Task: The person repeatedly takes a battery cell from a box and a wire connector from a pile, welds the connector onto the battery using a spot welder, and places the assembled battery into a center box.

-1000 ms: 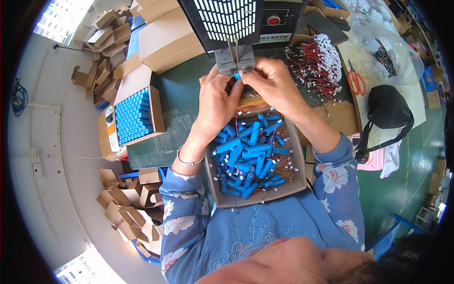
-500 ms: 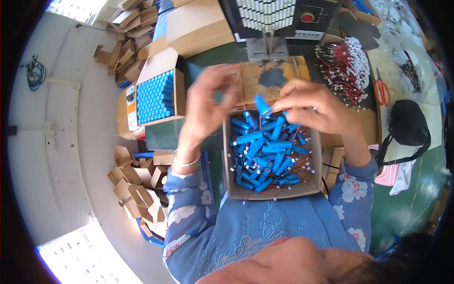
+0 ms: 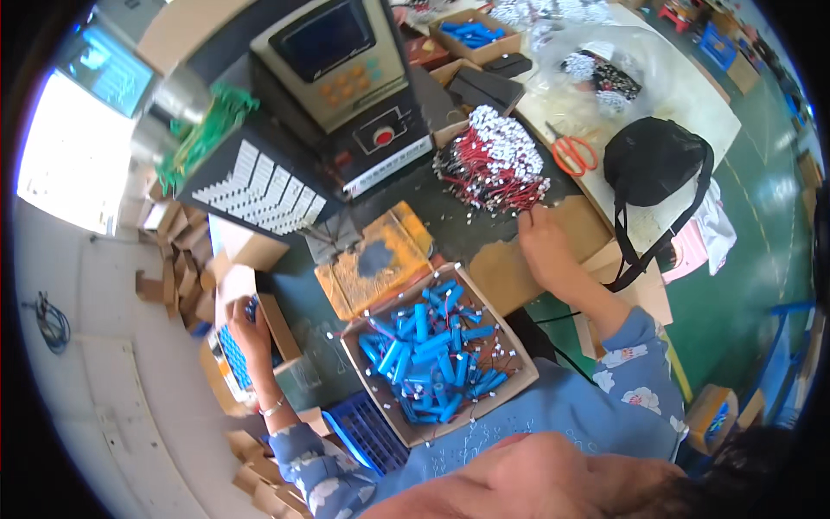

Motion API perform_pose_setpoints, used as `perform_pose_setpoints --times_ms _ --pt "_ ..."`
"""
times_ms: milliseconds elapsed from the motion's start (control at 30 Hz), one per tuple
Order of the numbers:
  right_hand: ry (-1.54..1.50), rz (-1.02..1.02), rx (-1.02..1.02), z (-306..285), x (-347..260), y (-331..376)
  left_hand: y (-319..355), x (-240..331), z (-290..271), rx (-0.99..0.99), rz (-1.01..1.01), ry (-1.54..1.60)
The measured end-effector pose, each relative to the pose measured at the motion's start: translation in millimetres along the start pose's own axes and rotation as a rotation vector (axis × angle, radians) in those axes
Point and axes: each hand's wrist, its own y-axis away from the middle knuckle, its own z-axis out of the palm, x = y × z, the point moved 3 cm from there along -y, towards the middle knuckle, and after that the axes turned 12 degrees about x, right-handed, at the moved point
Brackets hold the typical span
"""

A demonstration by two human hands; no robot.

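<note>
My left hand (image 3: 248, 336) is at the open carton of upright blue battery cells (image 3: 233, 356) on the left, its fingers curled round a cell at the far end. My right hand (image 3: 548, 251) reaches forward to the near edge of a heap of red and black wire leads with white connectors (image 3: 497, 169). Its fingers are pinched together on a lead there, mostly hidden by the fingertips. Between my arms, close to my body, a cardboard box (image 3: 377, 400) holds many loose blue cells (image 3: 432, 350) with wires and small white plugs attached.
Behind the box lies a worn yellow-brown block (image 3: 402, 229) below the electrodes of a spot welder (image 3: 346, 69). Orange-handled scissors (image 3: 574, 156) and a black bag (image 3: 655, 160) rest on the right. A blue crate (image 3: 367, 432) stands at lower left, near folded cartons (image 3: 259, 471).
My hands have parted from above the box, where the right held a blue cell. The left went to the cell carton, the right to the wire heap. The view has turned right.
</note>
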Motion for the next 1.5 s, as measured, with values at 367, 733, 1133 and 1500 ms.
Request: perform_pose_setpoints --times_ms 367,733,1133,1500 --pt "-0.300 -0.128 -0.068 -37 10 -21 0 -35 -6 0.158 -0.191 0.198" --pt "-0.301 -0.161 0.084 -66 -18 -32 -11 159 -24 0.022 -0.252 0.626" --pt "-1.409 0.004 -0.304 -50 -124 -94 -14 211 20 -0.078 -0.112 0.716" --pt "-1.354 0.132 -0.410 -34 -146 -106 -11 211 19 -0.033 -0.104 0.723"
